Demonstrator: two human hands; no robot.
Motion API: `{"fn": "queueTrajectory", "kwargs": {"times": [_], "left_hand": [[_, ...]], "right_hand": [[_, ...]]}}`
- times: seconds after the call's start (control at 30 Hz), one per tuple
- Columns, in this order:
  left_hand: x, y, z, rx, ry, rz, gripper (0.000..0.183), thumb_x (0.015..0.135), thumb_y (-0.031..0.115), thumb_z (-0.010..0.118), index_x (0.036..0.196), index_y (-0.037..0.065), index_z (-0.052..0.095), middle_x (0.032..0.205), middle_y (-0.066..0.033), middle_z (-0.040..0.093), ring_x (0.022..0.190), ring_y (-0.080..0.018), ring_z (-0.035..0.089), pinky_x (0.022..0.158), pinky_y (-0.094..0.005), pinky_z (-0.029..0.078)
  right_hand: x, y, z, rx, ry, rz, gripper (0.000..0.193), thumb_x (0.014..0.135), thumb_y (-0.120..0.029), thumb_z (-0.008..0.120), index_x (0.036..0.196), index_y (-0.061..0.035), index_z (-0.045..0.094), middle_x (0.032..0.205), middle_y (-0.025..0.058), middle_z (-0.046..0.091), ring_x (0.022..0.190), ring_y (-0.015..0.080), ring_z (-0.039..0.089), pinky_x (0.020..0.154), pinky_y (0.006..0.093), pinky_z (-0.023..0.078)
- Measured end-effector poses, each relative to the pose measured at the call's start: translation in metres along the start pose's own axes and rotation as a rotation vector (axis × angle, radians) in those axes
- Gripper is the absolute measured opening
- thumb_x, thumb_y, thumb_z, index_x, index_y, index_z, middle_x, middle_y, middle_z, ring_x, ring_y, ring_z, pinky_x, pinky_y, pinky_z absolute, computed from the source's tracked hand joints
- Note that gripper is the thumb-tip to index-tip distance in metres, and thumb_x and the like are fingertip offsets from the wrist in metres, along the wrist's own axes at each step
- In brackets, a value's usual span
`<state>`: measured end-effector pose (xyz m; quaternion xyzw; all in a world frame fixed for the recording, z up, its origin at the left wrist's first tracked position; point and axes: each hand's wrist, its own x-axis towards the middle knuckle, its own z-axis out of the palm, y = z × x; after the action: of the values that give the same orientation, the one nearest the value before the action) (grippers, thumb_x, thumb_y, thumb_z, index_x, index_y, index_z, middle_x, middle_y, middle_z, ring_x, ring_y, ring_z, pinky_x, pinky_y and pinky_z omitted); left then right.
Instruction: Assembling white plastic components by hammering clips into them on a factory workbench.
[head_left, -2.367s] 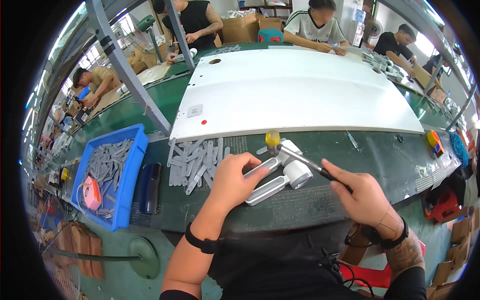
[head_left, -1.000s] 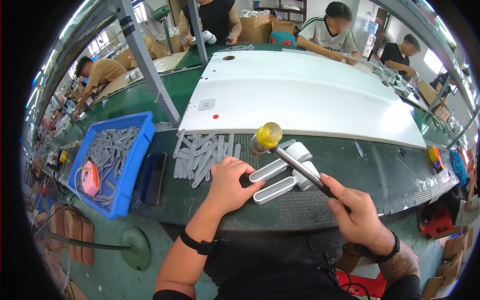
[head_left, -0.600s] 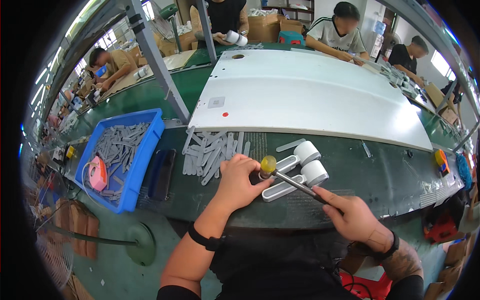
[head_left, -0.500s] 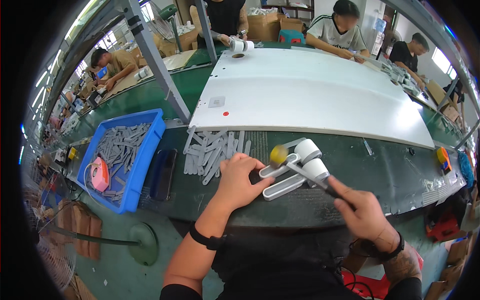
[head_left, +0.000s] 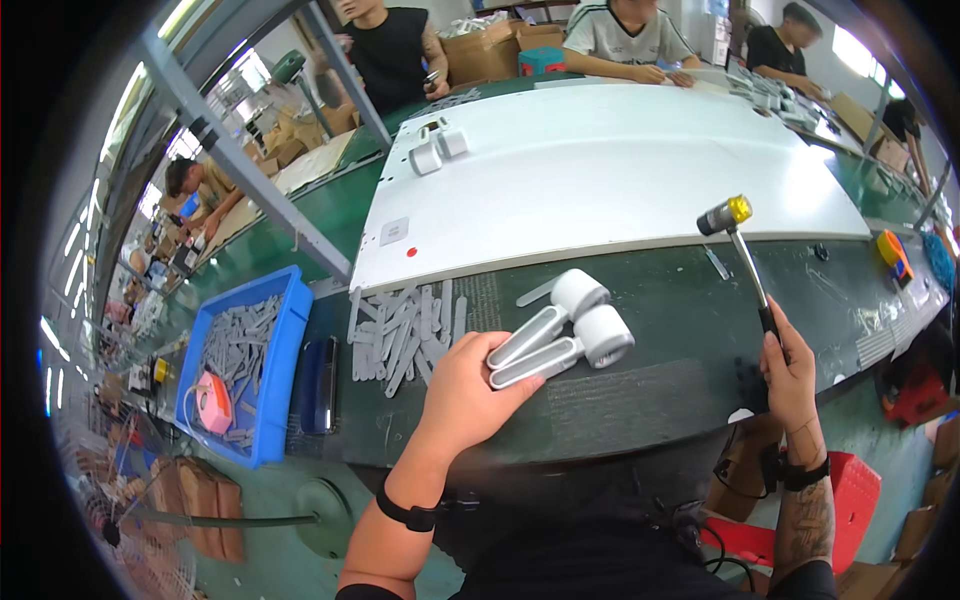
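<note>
My left hand (head_left: 468, 392) is closed around the slotted ends of two white arm-shaped parts (head_left: 540, 360), lifted just over the dark green bench. Each part has a long grey-edged slot and a thick round white head (head_left: 580, 291); the heads point away to the right. My right hand (head_left: 789, 362), well off to the right, grips the handle of a small mallet (head_left: 752, 268), whose black and yellow head stands up in front of the white board. Behind the parts lies a single flat grey strip (head_left: 537, 292). A pile of grey strips (head_left: 400, 335) is left of my left hand.
A large white board (head_left: 600, 170) spans the back, with another pair of white parts (head_left: 438, 150) on it. To the left are a blue bin (head_left: 290, 350) of grey strips and a dark phone-like slab (head_left: 319, 385). An orange-yellow tape dispenser (head_left: 893, 255) sits far right. Co-workers stand beyond.
The mallet has swung up and right, away from the parts. My left hand now grips both parts together. The co-worker's white pieces now rest on the board. The view has shifted.
</note>
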<state>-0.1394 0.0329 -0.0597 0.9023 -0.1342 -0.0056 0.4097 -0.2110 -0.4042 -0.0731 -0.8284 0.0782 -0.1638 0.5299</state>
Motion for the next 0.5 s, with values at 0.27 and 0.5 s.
{"fn": "queueTrajectory", "kwargs": {"times": [0.27, 0.5], "left_hand": [[0.068, 0.022, 0.015, -0.457, 0.095, -0.003, 0.054, 0.091, 0.024, 0.095, 0.128, -0.008, 0.071, 0.108, -0.0131, 0.08, 0.092, -0.0151, 0.076, 0.08, -0.0312, 0.061], [0.217, 0.063, 0.064, -0.372, 0.232, -0.003, 0.086, 0.085, 0.036, 0.096, 0.15, -0.001, 0.056, 0.144, -0.0296, 0.066, 0.118, -0.0293, 0.074, 0.097, -0.0409, 0.061]], "right_hand": [[-0.007, 0.002, -0.004, 0.204, 0.042, 0.0, 0.052, 0.116, -0.011, 0.056, 0.168, -0.008, 0.053, 0.079, -0.0074, 0.048, 0.069, 0.0024, 0.045, 0.06, 0.0211, 0.035], [-0.012, 0.02, -0.009, 0.224, 0.082, 0.033, 0.054, 0.117, -0.015, 0.055, 0.17, -0.0074, 0.049, 0.077, -0.0084, 0.048, 0.063, 0.0005, 0.041, 0.057, 0.0184, 0.031]]}}
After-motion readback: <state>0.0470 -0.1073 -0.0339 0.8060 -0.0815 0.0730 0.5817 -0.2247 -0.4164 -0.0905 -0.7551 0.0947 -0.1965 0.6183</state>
